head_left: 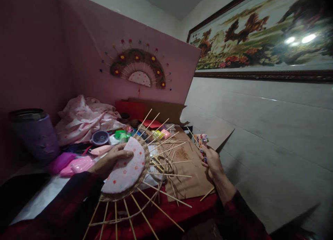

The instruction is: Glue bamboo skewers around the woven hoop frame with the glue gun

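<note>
My left hand [114, 158] grips a half-round fan piece [127, 170] at its straight edge, thumb on top. White cloth with small red prints covers its face, and a braided cord runs along the curve. Thin wooden sticks [161, 205] radiate from that rim, with a thin cord looped across them. Raised to the right, away from the fan, my right hand [214, 163] is closed round a multicoloured patterned tool [201, 141], in shape like a glue gun. My fingers hide part of it. A thin pale stick [191, 133] shows beside its upper end.
Scissors [158, 162] and loose sticks lie on brown cardboard [189, 184]. Bright clay packets [80, 163], a purple lid [100, 138], a purple tumbler [35, 136] and crumpled printed cloth [85, 117] crowd the left. A pink board [169, 59] bears a finished-looking fan [139, 68]. A framed picture [260, 35] hangs right.
</note>
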The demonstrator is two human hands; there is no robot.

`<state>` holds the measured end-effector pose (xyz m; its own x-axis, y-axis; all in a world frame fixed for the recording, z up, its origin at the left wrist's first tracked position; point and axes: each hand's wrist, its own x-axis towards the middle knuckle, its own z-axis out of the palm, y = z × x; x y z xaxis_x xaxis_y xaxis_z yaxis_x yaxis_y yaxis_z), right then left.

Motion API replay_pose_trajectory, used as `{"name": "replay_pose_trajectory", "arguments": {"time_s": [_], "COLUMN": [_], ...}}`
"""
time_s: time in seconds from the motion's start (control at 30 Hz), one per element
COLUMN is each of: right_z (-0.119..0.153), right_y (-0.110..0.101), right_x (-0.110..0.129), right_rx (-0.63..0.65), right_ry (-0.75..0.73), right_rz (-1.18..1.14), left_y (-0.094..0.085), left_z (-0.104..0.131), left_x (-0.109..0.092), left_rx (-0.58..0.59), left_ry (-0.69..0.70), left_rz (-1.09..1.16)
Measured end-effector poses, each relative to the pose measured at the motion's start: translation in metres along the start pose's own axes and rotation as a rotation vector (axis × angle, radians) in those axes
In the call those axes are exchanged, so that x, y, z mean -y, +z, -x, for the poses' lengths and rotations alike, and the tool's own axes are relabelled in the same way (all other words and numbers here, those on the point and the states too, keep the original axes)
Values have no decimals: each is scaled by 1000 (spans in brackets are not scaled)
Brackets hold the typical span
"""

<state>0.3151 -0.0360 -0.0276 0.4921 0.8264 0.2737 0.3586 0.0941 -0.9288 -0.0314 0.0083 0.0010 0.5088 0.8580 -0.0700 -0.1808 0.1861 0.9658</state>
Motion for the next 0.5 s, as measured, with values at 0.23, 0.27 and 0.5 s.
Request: {"name": "replay_pose_trajectory", "arguments": {"time_s": [0.23,0.27,0.5], "right_z": [38,46,90], "right_y": [-15,-18,-16], "right_x": [58,66,89], "right_rx": [167,222,599], "right_ry": [122,168,402], "right_rz": [-576,-614,-546], "left_y": [0,0,-2], "left_z": [0,0,-2], "left_x": [0,0,2], "left_rx": [40,46,27], "left_ry": [-21,-20,-26], "left_rz": [-32,-41,-71]}}
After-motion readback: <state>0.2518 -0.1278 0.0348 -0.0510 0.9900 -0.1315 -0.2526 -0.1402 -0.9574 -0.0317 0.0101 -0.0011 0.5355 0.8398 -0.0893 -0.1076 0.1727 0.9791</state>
